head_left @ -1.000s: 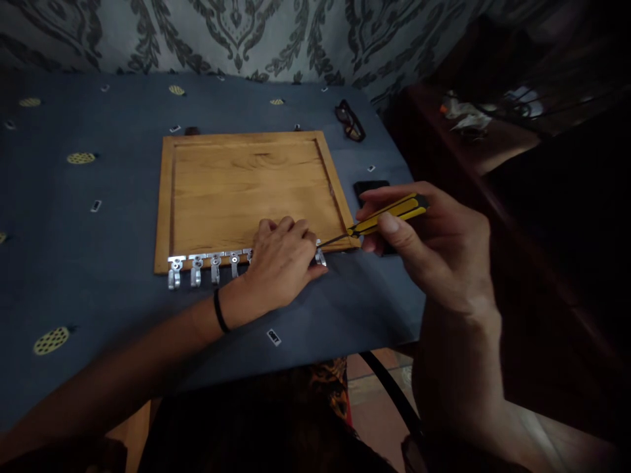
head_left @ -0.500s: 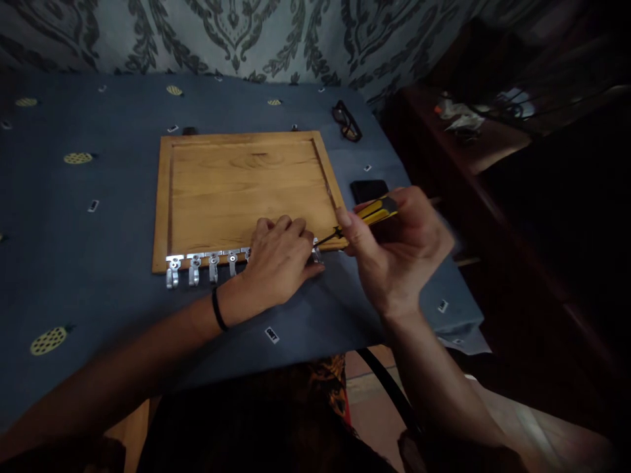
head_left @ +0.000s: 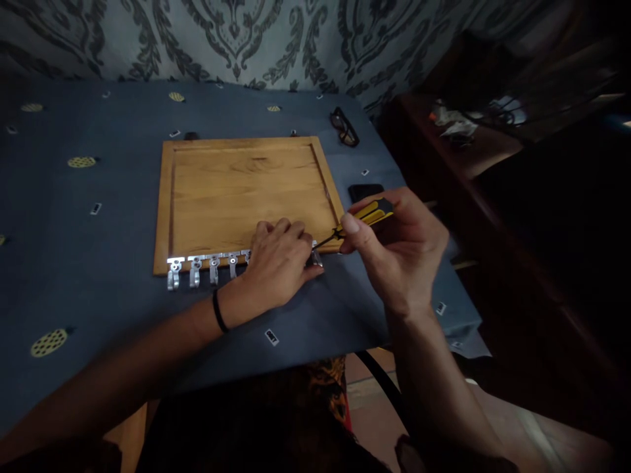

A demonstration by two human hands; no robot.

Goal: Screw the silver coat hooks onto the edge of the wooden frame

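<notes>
A wooden board (head_left: 241, 190) lies flat on a blue cloth (head_left: 98, 289) over the table. Along its near edge runs a metal hook rail (head_left: 207, 264) with several silver hooks. My left hand (head_left: 279, 263) rests palm down on the right part of that rail, fingers curled over it. My right hand (head_left: 399, 253) grips a yellow-and-black screwdriver (head_left: 362, 219), its thin shaft pointing left and down to the rail's right end beside my left fingertips. The tip itself is hidden by my fingers.
Dark-framed glasses (head_left: 344, 127) lie at the cloth's far right. A black phone (head_left: 365, 192) sits just right of the board, behind my right hand. A dark wooden shelf (head_left: 468, 151) with clutter stands to the right. Patterned wall behind.
My right hand has drawn in from the right toward the board's corner, bringing the screwdriver closer to the rail's end. The left hand has stayed on the rail.
</notes>
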